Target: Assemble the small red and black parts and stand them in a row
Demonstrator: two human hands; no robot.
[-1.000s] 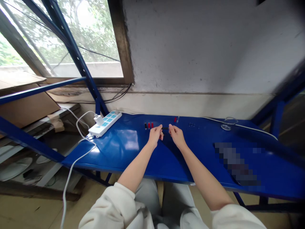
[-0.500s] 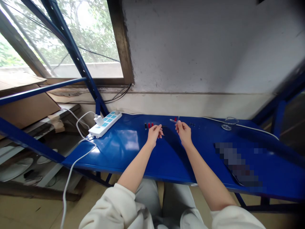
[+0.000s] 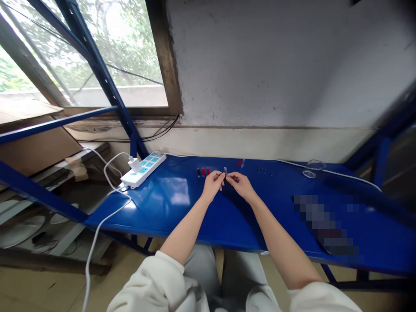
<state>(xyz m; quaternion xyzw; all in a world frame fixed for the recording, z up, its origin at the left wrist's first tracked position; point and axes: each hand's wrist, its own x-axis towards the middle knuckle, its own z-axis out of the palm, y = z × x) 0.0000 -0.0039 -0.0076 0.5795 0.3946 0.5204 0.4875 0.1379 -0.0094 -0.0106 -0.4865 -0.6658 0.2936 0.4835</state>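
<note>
My left hand (image 3: 213, 185) and my right hand (image 3: 241, 185) meet over the blue table, fingertips nearly touching, both in a pinch. A small clear plastic tube (image 3: 225, 170) sticks up between them, at the right hand's fingers. What the left fingers pinch is too small and covered to make out. Just left of the hands stand a small black cylinder (image 3: 198, 173) and two red cylinders (image 3: 205, 172) in a row. Behind the right hand is another red piece (image 3: 239, 163) beside a clear tube-like piece (image 3: 243, 163).
A white power strip (image 3: 144, 169) with a plugged-in charger lies at the table's left end. Several tiny clear pieces (image 3: 262, 170) lie right of the hands. Farther right are a clear round item (image 3: 309, 173), a white cable (image 3: 351, 177) and a blurred-out dark object (image 3: 325, 227).
My right hand has moved left with the clear tube, bringing it up to my left hand. The tube has turned from lying sideways to pointing away from me. The left hand has barely shifted.
</note>
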